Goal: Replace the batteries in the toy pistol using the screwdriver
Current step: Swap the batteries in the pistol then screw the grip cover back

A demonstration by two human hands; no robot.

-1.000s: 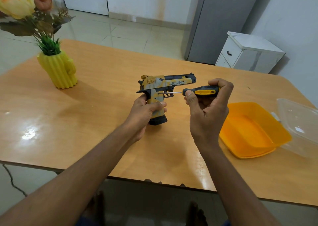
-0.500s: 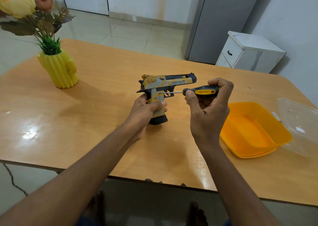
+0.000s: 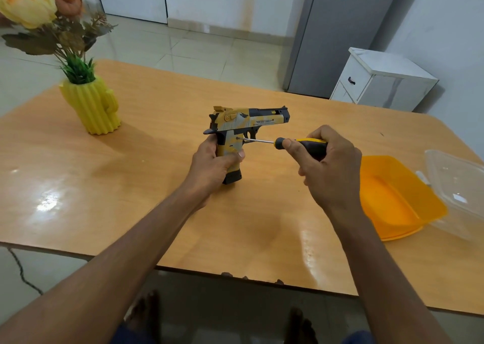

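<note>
The yellow, grey and black toy pistol stands upright on its grip base on the wooden table, barrel pointing right. My left hand is wrapped around the grip. My right hand holds the black-and-yellow screwdriver level. Its metal shaft points left, and the tip touches the side of the grip just behind the trigger. No batteries are visible.
A yellow cactus-shaped vase with flowers stands at the table's far left. An empty orange tub lies at the right, with a clear plastic lid beside it. A white cabinet stands beyond the table.
My right hand's fingers have shifted on the screwdriver handle, from curled over its top to more beneath and beside it. The pistol and my left hand have stayed in place.
</note>
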